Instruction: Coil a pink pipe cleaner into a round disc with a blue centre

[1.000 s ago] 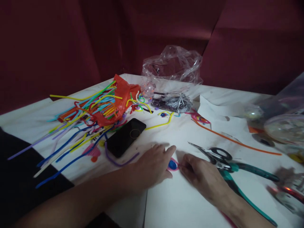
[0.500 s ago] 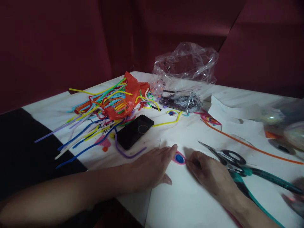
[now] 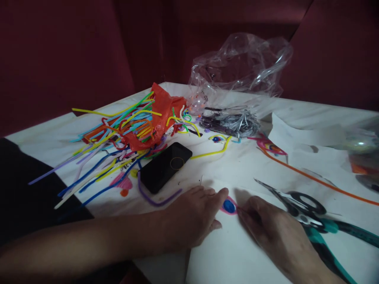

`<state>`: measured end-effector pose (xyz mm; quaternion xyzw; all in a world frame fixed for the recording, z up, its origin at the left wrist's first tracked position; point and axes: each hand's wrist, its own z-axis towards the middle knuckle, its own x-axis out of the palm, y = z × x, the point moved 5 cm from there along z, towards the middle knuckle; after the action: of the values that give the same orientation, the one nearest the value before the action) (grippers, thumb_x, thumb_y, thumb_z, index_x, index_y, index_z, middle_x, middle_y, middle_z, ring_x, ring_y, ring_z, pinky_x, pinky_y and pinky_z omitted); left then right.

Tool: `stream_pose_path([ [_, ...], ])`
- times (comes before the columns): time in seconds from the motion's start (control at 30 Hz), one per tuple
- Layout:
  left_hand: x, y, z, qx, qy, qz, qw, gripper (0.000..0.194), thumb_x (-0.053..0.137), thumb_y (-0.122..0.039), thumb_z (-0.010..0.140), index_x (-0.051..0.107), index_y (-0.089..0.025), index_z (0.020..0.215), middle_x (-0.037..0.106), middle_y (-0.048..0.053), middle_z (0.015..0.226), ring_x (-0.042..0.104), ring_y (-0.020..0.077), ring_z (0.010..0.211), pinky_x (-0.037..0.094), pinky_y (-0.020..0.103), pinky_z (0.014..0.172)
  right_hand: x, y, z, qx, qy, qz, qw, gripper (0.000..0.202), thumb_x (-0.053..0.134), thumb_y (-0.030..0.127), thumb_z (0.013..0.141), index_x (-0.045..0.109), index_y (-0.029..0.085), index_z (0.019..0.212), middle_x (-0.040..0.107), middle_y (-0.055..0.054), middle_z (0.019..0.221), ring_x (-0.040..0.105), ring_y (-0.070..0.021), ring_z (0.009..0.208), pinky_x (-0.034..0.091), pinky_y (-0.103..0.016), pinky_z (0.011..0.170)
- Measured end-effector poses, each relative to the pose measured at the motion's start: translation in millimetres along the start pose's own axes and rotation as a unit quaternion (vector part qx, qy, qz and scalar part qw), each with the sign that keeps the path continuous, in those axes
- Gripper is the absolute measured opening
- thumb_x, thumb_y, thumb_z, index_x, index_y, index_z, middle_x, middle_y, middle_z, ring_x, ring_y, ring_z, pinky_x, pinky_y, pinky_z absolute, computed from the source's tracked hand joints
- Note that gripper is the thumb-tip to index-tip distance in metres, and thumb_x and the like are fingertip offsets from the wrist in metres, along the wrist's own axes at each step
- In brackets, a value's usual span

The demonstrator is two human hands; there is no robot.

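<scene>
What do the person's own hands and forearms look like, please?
The left hand and right hand are bare, without gloves. The left forearm and right forearm show no sleeve, watch or bracelet; no ring can be made out.

Btm ctr: pipe-cleaner oval (image 3: 229, 206), pink rim w/ solid blue middle, on a white paper sheet (image 3: 220, 260). Lt side: bundled pipe cleaners (image 3: 136, 126) in yellow, lt & dk blue, green, purple, orange, white; red-orange plastic bag (image 3: 166, 112) beside. Ctr: black phone (image 3: 161, 169) w/ thin gold-ish circle. Upper ctr: clear plastic bag (image 3: 237, 63). Rt of ctr: pink coil (image 3: 272, 148), orange/yellow inside; orange pipe cleaner (image 3: 310, 178) below. Lower rt: pliers (image 3: 355, 232), teal-&-black handles; black-looped scissors (image 3: 317, 203). Backdrop (image 3: 65, 51): dk maroon.
</scene>
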<state>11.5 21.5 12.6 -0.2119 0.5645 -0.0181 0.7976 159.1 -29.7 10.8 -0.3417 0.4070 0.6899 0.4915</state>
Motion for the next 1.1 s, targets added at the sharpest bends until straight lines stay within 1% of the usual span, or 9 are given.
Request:
stream_pose_path([
  [0.1, 2.9, -4, -3, -0.010, 0.054, 0.025, 0.998, 0.073, 0.063, -0.039, 0.082, 0.027, -0.004, 0.136, 0.049, 0.021, 0.131, 0.044, 0.0302, 0.124, 0.035, 0.043, 0.102, -1, 1, -1, -0.011, -0.002, -0.009, 1.000, 0.033, 0.033, 0.034, 0.092, 0.045, 0.023, 0.063, 0.051, 0.004, 0.051, 0.050, -0.0121, 0.038, 0.030, -0.020, 0.030],
  [0.2, 9.3, -6, -13, -0.013, 0.102, 0.048, 0.993, 0.089, 0.055, -0.057, 0.082, 0.017, -0.002, 0.142, 0.030, 0.024, 0.145, 0.025, 0.0338, 0.135, 0.025, 0.049, 0.107, -1, 1, -1, -0.020, -0.005, -0.017, 1.000, 0.034, 0.032, 0.034, 0.093, 0.044, 0.023, 0.063, 0.050, 0.005, 0.050, 0.048, -0.0122, 0.035, 0.031, -0.020, 0.030],
  [0.27, 12.9, -7, -19, -0.006, 0.128, 0.058, 0.990, 0.089, 0.047, -0.060, 0.084, 0.015, -0.003, 0.144, 0.020, 0.023, 0.149, 0.016, 0.0330, 0.139, 0.020, 0.050, 0.109, -1, 2, -1, -0.025, -0.007, -0.022, 0.999, 0.035, 0.031, 0.034, 0.094, 0.044, 0.024, 0.064, 0.051, 0.005, 0.051, 0.049, -0.0125, 0.036, 0.031, -0.021, 0.029],
  [0.33, 14.3, -7, -23, -0.002, 0.146, 0.065, 0.987, 0.084, 0.041, -0.061, 0.087, 0.017, -0.005, 0.144, 0.018, 0.021, 0.150, 0.013, 0.0315, 0.140, 0.018, 0.049, 0.110, -2, 3, -1, -0.028, -0.010, -0.026, 0.999, 0.035, 0.030, 0.034, 0.095, 0.044, 0.024, 0.064, 0.051, 0.005, 0.052, 0.051, -0.0129, 0.038, 0.033, -0.021, 0.029],
  [0.5, 11.6, -7, -24, -0.004, 0.137, 0.084, 0.987, 0.080, 0.034, -0.063, 0.089, 0.023, -0.005, 0.143, 0.022, 0.020, 0.149, 0.017, 0.0331, 0.138, 0.017, 0.048, 0.111, 0, 3, -4, -0.020, -0.017, -0.036, 0.999, 0.036, 0.029, 0.035, 0.095, 0.044, 0.024, 0.065, 0.050, 0.005, 0.050, 0.049, -0.0135, 0.037, 0.032, -0.022, 0.030],
  [0.6, 11.3, -9, -25, -0.006, 0.120, 0.096, 0.988, 0.081, 0.035, -0.064, 0.088, 0.027, -0.004, 0.141, 0.026, 0.022, 0.147, 0.022, 0.0344, 0.136, 0.021, 0.048, 0.109, 1, 2, -7, -0.015, -0.023, -0.041, 0.999, 0.036, 0.028, 0.037, 0.096, 0.044, 0.024, 0.066, 0.050, 0.004, 0.051, 0.050, -0.0141, 0.038, 0.031, -0.023, 0.031],
  [0.87, 13.5, -11, -19, -0.016, 0.042, 0.127, 0.991, 0.074, 0.040, -0.067, 0.084, 0.044, -0.008, 0.128, 0.045, 0.021, 0.135, 0.039, 0.0369, 0.125, 0.028, 0.054, 0.102, 1, 4, -6, -0.038, -0.013, -0.039, 0.998, 0.035, 0.028, 0.036, 0.096, 0.045, 0.024, 0.068, 0.051, 0.003, 0.057, 0.054, -0.0144, 0.045, 0.035, -0.024, 0.033],
  [1.0, 15.6, -11, -18, -0.014, 0.038, 0.125, 0.991, 0.068, 0.039, -0.066, 0.085, 0.046, -0.010, 0.125, 0.047, 0.019, 0.133, 0.039, 0.0366, 0.125, 0.028, 0.056, 0.101, 0, 6, -2, -0.044, -0.011, -0.039, 0.998, 0.034, 0.028, 0.034, 0.096, 0.045, 0.024, 0.069, 0.051, 0.002, 0.059, 0.055, -0.0153, 0.046, 0.036, -0.024, 0.032],
  [1.1, 16.6, -11, -19, -0.018, 0.050, 0.124, 0.991, 0.073, 0.041, -0.067, 0.083, 0.044, -0.009, 0.127, 0.045, 0.020, 0.135, 0.036, 0.0375, 0.127, 0.028, 0.056, 0.101, -1, 6, -2, -0.048, -0.004, -0.029, 0.998, 0.033, 0.028, 0.034, 0.096, 0.047, 0.024, 0.072, 0.053, 0.003, 0.061, 0.055, -0.0147, 0.048, 0.039, -0.023, 0.034],
])
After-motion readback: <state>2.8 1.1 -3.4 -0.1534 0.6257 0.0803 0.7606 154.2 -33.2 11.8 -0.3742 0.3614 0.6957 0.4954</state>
